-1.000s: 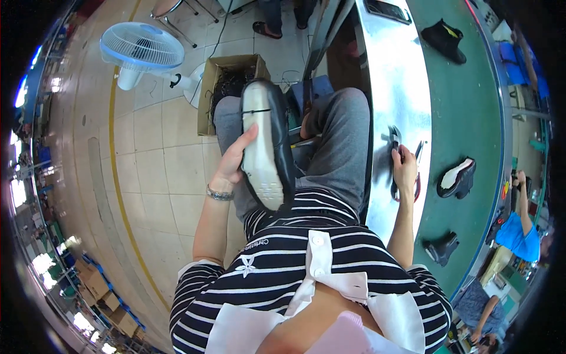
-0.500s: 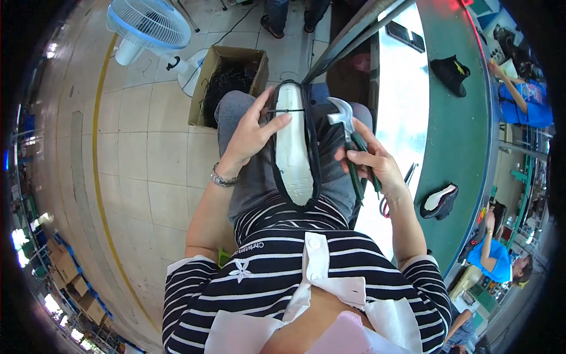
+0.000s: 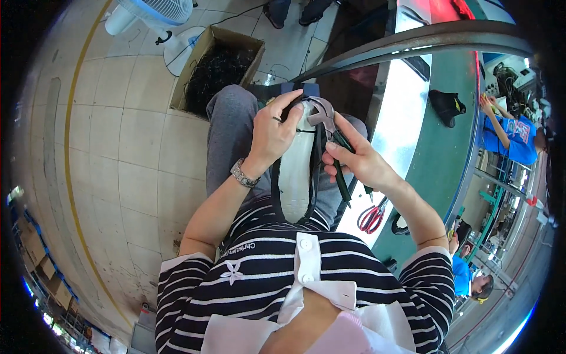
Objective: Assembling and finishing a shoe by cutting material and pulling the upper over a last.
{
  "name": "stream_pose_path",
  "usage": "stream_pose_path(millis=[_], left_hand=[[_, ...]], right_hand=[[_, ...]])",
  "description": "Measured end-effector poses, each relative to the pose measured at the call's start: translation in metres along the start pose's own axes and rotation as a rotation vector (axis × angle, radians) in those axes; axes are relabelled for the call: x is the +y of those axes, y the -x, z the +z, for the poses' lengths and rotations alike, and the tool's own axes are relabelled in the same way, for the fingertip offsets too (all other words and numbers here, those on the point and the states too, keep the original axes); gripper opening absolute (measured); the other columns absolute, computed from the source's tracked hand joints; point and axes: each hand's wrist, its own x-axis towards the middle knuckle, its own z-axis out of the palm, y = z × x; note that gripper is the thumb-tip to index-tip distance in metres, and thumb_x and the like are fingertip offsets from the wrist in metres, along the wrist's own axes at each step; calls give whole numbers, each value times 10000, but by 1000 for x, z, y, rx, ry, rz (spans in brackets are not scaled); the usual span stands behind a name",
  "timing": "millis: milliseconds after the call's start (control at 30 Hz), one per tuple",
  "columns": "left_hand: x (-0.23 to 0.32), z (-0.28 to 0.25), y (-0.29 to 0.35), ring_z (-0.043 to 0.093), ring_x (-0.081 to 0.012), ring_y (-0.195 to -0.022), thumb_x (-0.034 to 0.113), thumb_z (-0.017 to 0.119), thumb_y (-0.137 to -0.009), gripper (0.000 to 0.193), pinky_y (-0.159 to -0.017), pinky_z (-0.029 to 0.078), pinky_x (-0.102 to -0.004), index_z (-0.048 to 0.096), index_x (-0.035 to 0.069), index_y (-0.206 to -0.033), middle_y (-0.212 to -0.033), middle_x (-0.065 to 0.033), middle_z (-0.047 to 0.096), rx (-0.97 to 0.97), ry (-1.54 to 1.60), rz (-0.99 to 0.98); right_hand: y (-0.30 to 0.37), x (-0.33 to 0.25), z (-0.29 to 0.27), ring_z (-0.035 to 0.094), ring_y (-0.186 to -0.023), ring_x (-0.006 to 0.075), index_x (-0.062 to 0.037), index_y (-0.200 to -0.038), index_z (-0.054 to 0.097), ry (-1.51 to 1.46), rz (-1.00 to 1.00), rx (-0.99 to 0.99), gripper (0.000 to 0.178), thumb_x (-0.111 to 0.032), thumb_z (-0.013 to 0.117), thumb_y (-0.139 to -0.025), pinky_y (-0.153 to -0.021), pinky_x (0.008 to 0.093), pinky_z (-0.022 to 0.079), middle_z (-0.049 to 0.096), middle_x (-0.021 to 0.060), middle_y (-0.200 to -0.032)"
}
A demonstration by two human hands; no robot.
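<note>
A black shoe upper [image 3: 296, 177] rests bottom up between my thighs, its pale insole board facing me and a dark band crossing it near the far end. My left hand [image 3: 272, 138] is closed around that far end, thumb over the board and fingers along the outer edge. In my right hand [image 3: 364, 162] is a pair of lasting pincers [image 3: 321, 116] with a grey metal head and dark green handles. Its head is at the upper's far right edge, close to my left thumb; whether the jaws grip the material cannot be made out.
Red-handled scissors [image 3: 371, 218] lie on the shiny metal ledge [image 3: 401, 118] at my right. On the green belt [image 3: 429, 150] stands a black shoe [image 3: 447, 108]. A metal bar [image 3: 413, 45] crosses ahead. At far left are a carton of black scraps [image 3: 180, 88] and a fan [image 3: 162, 9]. Co-workers [image 3: 513, 138] sit beyond the belt.
My left hand has slid to the upper's far end. My right hand has brought the pincers left against the upper's edge. The view has shifted, and the scissors show more fully.
</note>
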Motion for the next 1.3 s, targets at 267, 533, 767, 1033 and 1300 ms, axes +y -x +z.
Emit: stream_pose_path(millis=[267, 533, 767, 1033, 1300], left_hand=[[0, 6, 0, 656, -277, -949, 128, 597, -858, 273, -820, 496, -316, 660, 12, -1097, -1063, -170, 672, 51, 14, 60], [-12, -3, -8, 624, -82, -795, 269, 684, -870, 349, -709, 478, -222, 686, -2, -1091, -914, -91, 714, -16, 260, -108], [-10, -6, -9, 602, -85, -655, 259, 697, -849, 313, -609, 459, -237, 708, 23, -1055, -783, -138, 704, 24, 35, 20], [-6, -8, -7, 618, -184, -623, 232, 670, -861, 303, -594, 464, -294, 693, 52, -1104, -892, -183, 701, -48, -35, 24], [-5, -12, -7, 652, -192, -702, 230, 632, -876, 326, -659, 490, -285, 666, 53, -1148, -968, -200, 694, -70, -48, 122]], right_hand=[[-6, 38, 3, 592, -649, 133, -81, -1522, 109, 374, -330, 127, 653, -80, 477, -982, -597, 304, 517, 577, 72, -782], [8, 12, -7, 642, -639, 188, -82, -1514, 139, 648, -258, 90, 646, -106, 491, -973, -629, 331, 529, 623, 108, -744], [19, -20, -6, 678, -651, 243, -112, -1498, 204, 1011, -200, 123, 638, -99, 525, -947, -647, 379, 535, 671, 155, -752], [-22, 13, 10, 641, -600, 381, -164, -1507, 187, 1197, -478, 486, 707, -111, 560, -909, -575, 462, 504, 632, 209, -676], [-9, 5, 16, 658, -636, 381, -168, -1511, 170, 821, -787, 662, 734, -124, 577, -902, -581, 474, 515, 655, 227, -742]])
